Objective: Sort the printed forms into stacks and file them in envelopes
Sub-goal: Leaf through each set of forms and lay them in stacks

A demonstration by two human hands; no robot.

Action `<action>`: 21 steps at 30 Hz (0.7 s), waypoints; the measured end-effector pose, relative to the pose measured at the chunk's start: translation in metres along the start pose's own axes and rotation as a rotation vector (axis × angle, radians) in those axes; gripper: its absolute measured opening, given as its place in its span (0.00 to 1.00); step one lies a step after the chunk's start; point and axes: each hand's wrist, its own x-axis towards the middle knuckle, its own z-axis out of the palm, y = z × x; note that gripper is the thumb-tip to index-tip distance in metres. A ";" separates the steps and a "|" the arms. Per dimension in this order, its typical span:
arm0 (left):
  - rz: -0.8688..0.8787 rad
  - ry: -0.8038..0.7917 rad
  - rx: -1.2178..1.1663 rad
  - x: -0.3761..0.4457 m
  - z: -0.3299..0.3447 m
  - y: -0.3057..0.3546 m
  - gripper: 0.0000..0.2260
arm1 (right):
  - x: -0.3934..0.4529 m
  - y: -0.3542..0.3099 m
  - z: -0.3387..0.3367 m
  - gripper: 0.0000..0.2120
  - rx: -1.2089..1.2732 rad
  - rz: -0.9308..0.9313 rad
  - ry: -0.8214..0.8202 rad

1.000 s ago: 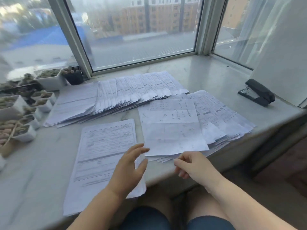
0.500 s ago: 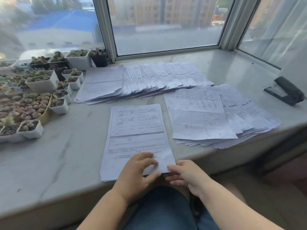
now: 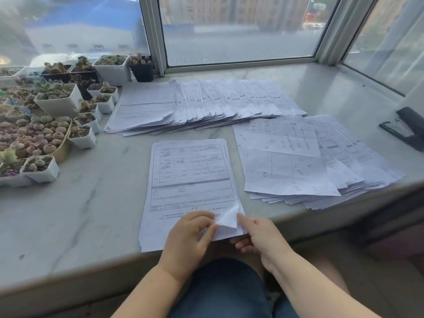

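A small stack of printed forms (image 3: 190,177) lies face up at the near edge of the marble sill. Its bottom right corner is curled up, showing the white back. My left hand (image 3: 190,239) rests on the lower part of the stack and pinches that lifted corner. My right hand (image 3: 257,235) holds the stack's bottom right edge, thumb on top and fingers below the sill edge. A fanned row of forms (image 3: 206,106) lies behind. A second fanned pile (image 3: 305,161), topped by sheets lying blank side up, lies to the right.
Several small white pots of succulents (image 3: 55,99) and a tan bowl of round plants (image 3: 34,138) crowd the left of the sill (image 3: 80,214). A black stapler (image 3: 406,127) sits at the far right. Windows close off the back and right side.
Both hands came from the right pile to the near stack and closed on its bottom right corner, which is now curled up. The camera swung left and closer.
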 end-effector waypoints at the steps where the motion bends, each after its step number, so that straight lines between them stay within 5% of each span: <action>1: -0.002 0.040 -0.015 -0.001 0.002 0.000 0.05 | 0.000 -0.001 -0.004 0.14 0.017 0.013 -0.017; 5: -0.089 0.184 -0.054 -0.002 0.010 0.004 0.02 | -0.001 -0.008 -0.020 0.07 -0.045 -0.036 -0.106; 7: -0.134 0.222 -0.083 -0.002 0.012 0.004 0.10 | 0.000 -0.012 -0.023 0.06 -0.076 -0.038 -0.142; 13: 0.122 0.014 0.039 0.000 0.002 0.005 0.05 | 0.004 -0.017 -0.021 0.06 0.044 0.025 -0.191; 21: 0.020 -0.040 -0.137 0.004 -0.009 0.000 0.06 | 0.003 -0.015 -0.021 0.06 0.126 0.060 -0.182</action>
